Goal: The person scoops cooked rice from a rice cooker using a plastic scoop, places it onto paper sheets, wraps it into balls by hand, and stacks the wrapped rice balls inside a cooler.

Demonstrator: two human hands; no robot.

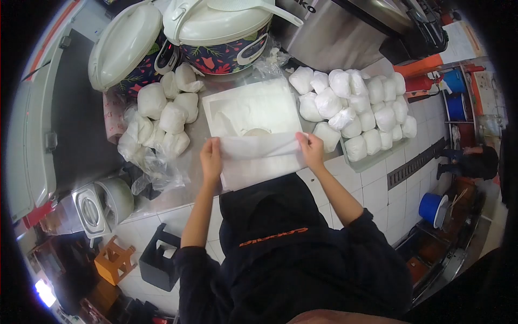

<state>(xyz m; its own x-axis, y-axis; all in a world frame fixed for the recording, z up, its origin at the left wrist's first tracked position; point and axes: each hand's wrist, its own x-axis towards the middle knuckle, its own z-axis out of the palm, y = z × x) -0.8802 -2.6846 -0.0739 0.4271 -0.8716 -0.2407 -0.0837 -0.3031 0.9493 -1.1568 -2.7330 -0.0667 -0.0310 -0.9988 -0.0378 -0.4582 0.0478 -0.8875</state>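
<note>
A white paper sheet (259, 147) is stretched sideways between my two hands, with its near edge raised and folded back. My left hand (211, 159) pinches its left end, and my right hand (311, 151) pinches the right end between thumb and fingers. Under the sheet lies a stack of white paper (270, 100) on the metal counter. Just beyond the fold shows a pale round edge (256, 132); the paper hides the rest, so I cannot tell what it is. White wrapped bundles (326, 135) sit close to my right hand.
More white bundles (172, 117) are piled at left beside crumpled clear plastic (156, 175). A tray (372, 157) heaped with bundles stands at right. Two flowered pots with white lids (224, 27) and a steel appliance (345, 38) stand behind. Stools (160, 258) are on the tiled floor.
</note>
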